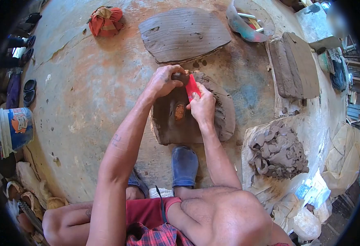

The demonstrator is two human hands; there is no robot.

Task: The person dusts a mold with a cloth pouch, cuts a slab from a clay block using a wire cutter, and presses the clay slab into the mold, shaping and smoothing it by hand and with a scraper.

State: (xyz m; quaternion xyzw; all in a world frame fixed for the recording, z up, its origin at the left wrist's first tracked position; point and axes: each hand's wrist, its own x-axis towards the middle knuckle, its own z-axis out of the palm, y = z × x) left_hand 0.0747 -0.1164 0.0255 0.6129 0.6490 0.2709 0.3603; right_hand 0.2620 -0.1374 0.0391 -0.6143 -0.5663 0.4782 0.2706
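Observation:
My left hand (166, 81) is closed, its thumb and fingers curled round a dark lump of clay (181, 78) at the far edge of the work. In my right hand (203, 105) is a flat red scraper (192, 87), its far end beside that lump. Both hands are over a brown, clay-smeared block (163, 125) on the floor in front of my feet. An orange-brown patch (179, 111) shows on its top. Grey clay (226, 108) lies along its right side, partly hidden by my right hand.
A wide clay slab (184, 33) lies beyond my hands, with a tool-filled basin (251, 20) and red cloth bundle (106, 21) nearby. To the right are stacked slabs (296, 65) and a clay heap (279, 149). A bucket (18, 129) stands at left.

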